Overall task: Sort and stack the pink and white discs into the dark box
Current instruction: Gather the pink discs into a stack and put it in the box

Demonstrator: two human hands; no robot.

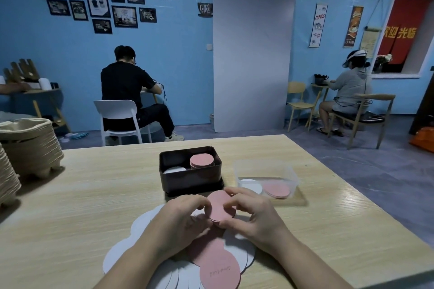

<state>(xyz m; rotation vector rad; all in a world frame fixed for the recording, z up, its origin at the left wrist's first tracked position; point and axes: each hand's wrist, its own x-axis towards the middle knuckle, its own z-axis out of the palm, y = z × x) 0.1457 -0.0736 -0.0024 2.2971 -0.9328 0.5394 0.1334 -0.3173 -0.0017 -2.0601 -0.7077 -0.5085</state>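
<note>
Loose disc pile (220, 272) cut by frame bottom; left hand (178, 220) and right hand (256, 218) pinched pink stack (218, 204), edges partly hidden.

On table (82, 206), box (190, 179) centred, tub (267, 169) just right of it, loose discs (141, 225) before it, stacked trays (30, 145) far left.

Dim, cool indoor light falling evenly, blue wall (178, 54) tinting the room bluish, faint soft shadows lying under the left hand (180, 220) and right hand (256, 216) on the table (82, 206), pink discs (219, 206) showing sharp, far people (126, 91) softening, edges bowing and corners darkening under wide-angle distortion
</note>
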